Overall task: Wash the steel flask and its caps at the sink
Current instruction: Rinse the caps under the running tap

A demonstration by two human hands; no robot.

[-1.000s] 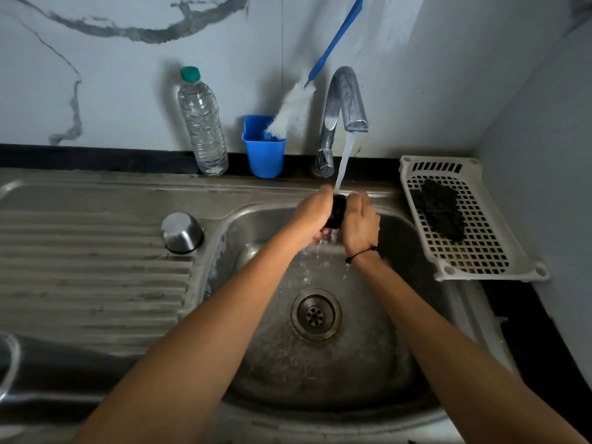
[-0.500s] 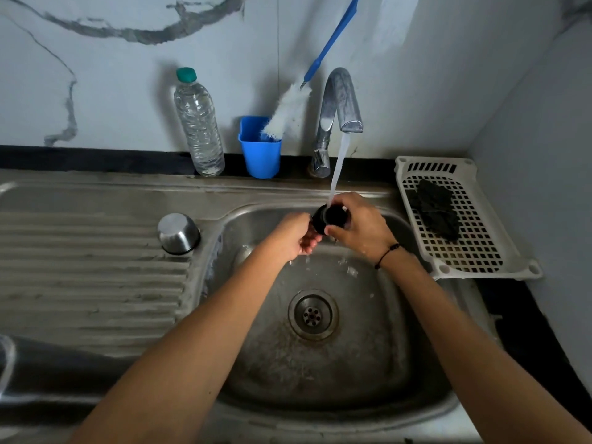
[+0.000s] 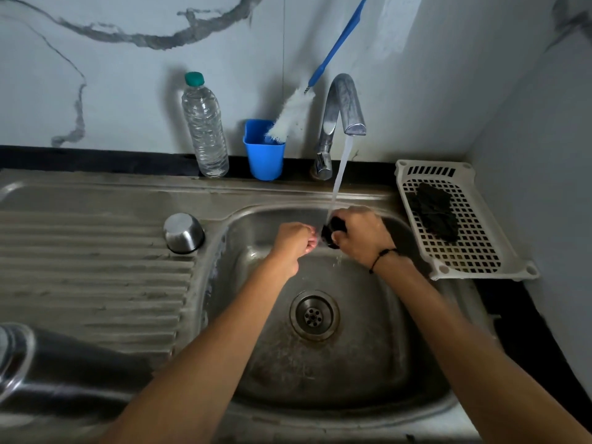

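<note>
Black cap [image 3: 333,233] turned sideways, right fingers [image 3: 344,230] gripping

Dim, bluish light overall; the wall [image 3: 128,91] is brightest, the sink [image 3: 400,363] basin murky. Soft shadows fall beside the bottle [image 3: 205,129] and tap [image 3: 339,123]. The flask [image 3: 57,373] at the lower-left edge is blurred. Wide-angle bending curves the edges.

Black cap [image 3: 333,233], blue cup [image 3: 264,158], white basket [image 3: 448,270]
</note>
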